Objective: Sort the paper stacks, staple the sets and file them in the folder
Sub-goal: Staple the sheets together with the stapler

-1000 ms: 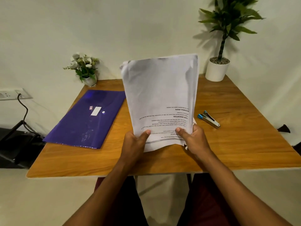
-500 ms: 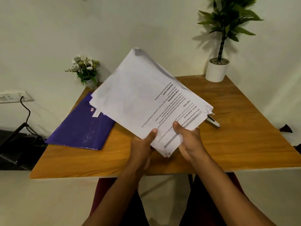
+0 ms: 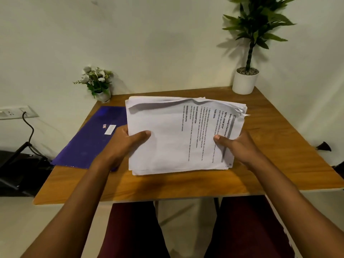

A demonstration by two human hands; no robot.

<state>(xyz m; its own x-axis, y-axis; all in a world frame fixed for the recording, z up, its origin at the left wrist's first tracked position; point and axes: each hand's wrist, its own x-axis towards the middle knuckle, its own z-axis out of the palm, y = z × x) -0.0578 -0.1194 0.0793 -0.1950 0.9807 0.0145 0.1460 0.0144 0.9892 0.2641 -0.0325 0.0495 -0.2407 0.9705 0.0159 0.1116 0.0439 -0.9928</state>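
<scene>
The paper stack (image 3: 176, 138) is being gripped over the middle of the table (image 3: 279, 146), 1 side edge by the left hand (image 3: 128, 140), the other by the right hand (image 3: 236, 144). The purple folder (image 3: 89, 142) is lying on the table's left side.

— What is lost around the left hand (image 3: 126, 144)?
— Its fingers go under the paper stack (image 3: 173, 138); only the thumb shows on top. The right hand (image 3: 240, 146) is the same.
— And just beyond the left hand?
— The purple folder (image 3: 87, 144). That hand and the stack cover its near right part, and its label (image 3: 109, 129) is too small to read.
— The print?
— The fine lines beside the right thumb blur. Well right of the right hand, a dark object (image 3: 323, 146) cannot be identified. The frame's top edge crops the tall plant (image 3: 255, 25) beyond.
</scene>
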